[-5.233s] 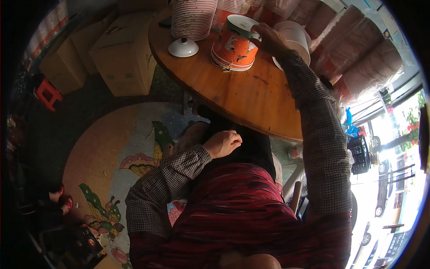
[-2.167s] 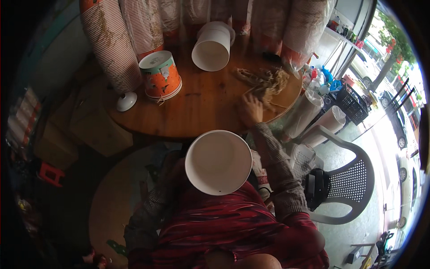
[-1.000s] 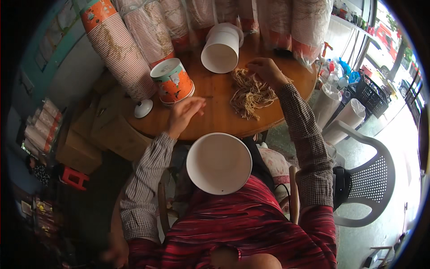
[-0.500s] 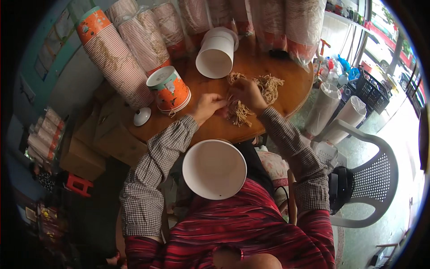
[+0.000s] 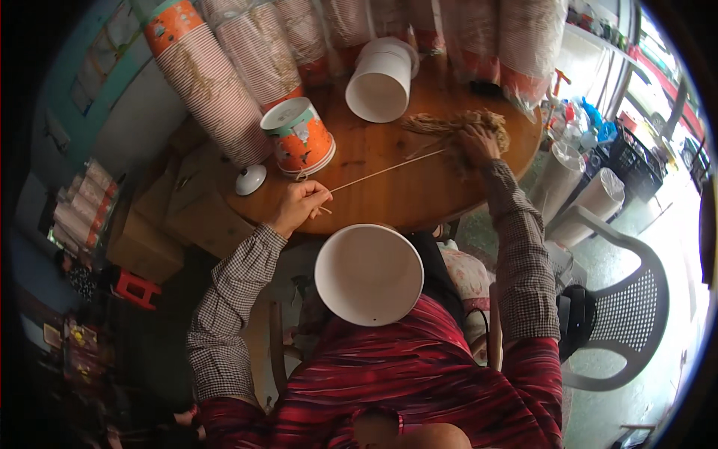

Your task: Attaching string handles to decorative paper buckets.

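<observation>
My left hand [image 5: 299, 206] pinches the near end of a thin tan string [image 5: 385, 170] and holds it taut over the round wooden table [image 5: 389, 196]. The string runs up to a loose bundle of tan fibre strings [image 5: 449, 126] at the table's far right. My right hand [image 5: 479, 142] rests on that bundle with its fingers pressed into it. A white paper bucket [image 5: 369, 274] sits open side up in my lap against my red striped apron. An orange and white paper bucket [image 5: 299, 139] stands on the table just beyond my left hand.
A white bucket [image 5: 380, 79] lies on its side at the table's back. Tall wrapped stacks of buckets [image 5: 224, 71] lean along the far edge. A small white lid [image 5: 250, 179] lies at the table's left rim. Cardboard boxes [image 5: 176, 217] stand left; a plastic chair [image 5: 621, 314] right.
My hands have drawn apart: the left pulled one string out toward me and to the left, while the right went back onto the bundle. The lap bucket stayed put.
</observation>
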Motion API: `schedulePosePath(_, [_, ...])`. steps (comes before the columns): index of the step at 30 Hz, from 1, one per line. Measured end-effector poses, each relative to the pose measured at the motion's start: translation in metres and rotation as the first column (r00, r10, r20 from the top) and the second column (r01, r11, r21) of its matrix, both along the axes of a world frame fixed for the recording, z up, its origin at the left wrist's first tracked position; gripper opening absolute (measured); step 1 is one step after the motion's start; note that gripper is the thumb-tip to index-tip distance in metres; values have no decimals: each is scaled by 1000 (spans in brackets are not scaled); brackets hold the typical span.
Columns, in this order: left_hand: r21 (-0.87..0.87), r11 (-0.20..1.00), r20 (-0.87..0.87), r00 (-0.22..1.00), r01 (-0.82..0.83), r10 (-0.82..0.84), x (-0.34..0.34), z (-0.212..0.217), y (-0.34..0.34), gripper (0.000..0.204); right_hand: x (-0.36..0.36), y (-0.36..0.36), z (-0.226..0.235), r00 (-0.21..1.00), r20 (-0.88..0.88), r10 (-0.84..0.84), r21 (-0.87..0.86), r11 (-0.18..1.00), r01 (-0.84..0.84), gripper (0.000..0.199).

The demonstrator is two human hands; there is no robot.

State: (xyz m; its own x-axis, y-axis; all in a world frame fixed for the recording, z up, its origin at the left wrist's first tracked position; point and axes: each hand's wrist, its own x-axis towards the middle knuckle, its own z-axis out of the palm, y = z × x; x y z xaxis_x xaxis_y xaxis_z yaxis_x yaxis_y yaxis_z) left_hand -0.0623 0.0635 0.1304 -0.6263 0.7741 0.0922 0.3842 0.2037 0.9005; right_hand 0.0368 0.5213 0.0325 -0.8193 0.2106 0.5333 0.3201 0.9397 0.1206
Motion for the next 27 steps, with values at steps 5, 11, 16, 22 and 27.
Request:
schedulePosePath(5, [97,995,67,998,9,-16,6,22,-21,18,8,53,-7,946,-62,-317,108,941,322,44])
schedulePosePath(11, [124,992,-345,938,16,28,40,67,-23,15,18,-58,75,858,-461,228,-221,907,-359,26])
schedulePosePath(16, [105,948,-925,380,302,-19,97,79,6,11,68,-206,134,694,-594,407,-668,232,-707,21])
schedulePosePath(22, [95,893,-992,118,440,48,160,63,-2,24,161,-278,159,770,-503,394,-859,-130,-495,38])
schedulePosePath(27, [223,912,-961,236,343,146,181,46,-14,26,192,-297,150,740,-505,445,-840,-452,-301,38])
